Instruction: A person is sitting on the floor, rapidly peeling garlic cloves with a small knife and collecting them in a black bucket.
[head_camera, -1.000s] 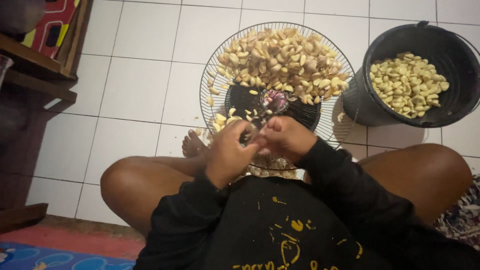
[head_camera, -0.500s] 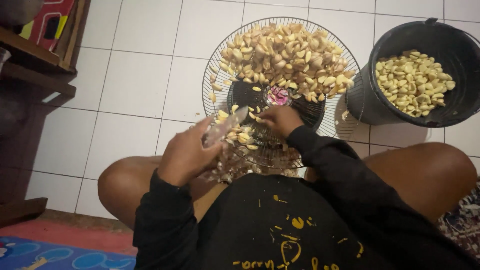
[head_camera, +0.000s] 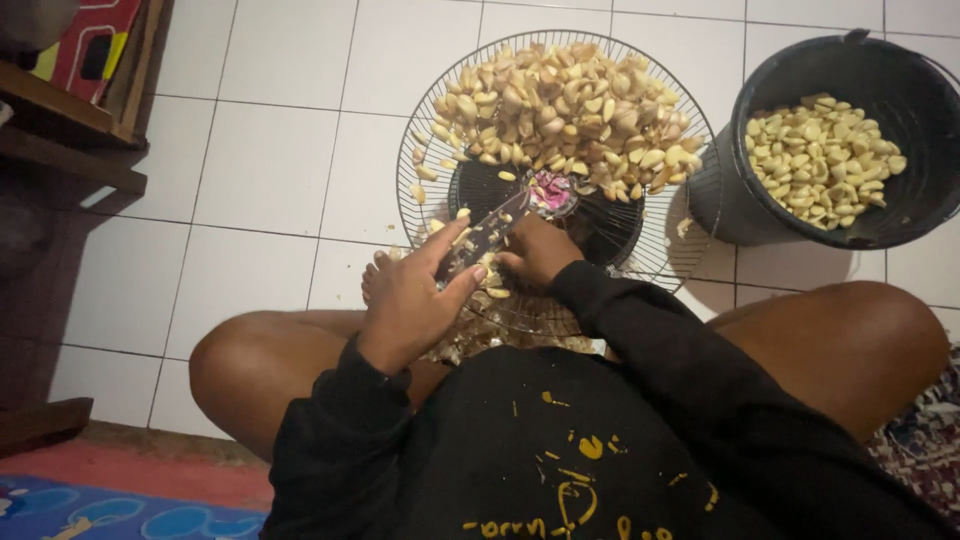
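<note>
I sit cross-legged on a tiled floor with a round wire fan guard in front of me, heaped with unpeeled garlic cloves. My left hand grips a small knife whose blade points up and right over the guard. My right hand is closed, resting on the guard's near part just under the pink hub; whether it holds a clove is hidden. Papery garlic peels lie piled between my knees.
A black bucket at the right holds peeled cloves. A dark wooden shelf stands at the left. My bare knees flank the guard, and a coloured mat lies at the bottom left.
My hands were together over the guard's near edge; the left one drew back with the knife, then returned beside the right hand, which reached toward the hub.
</note>
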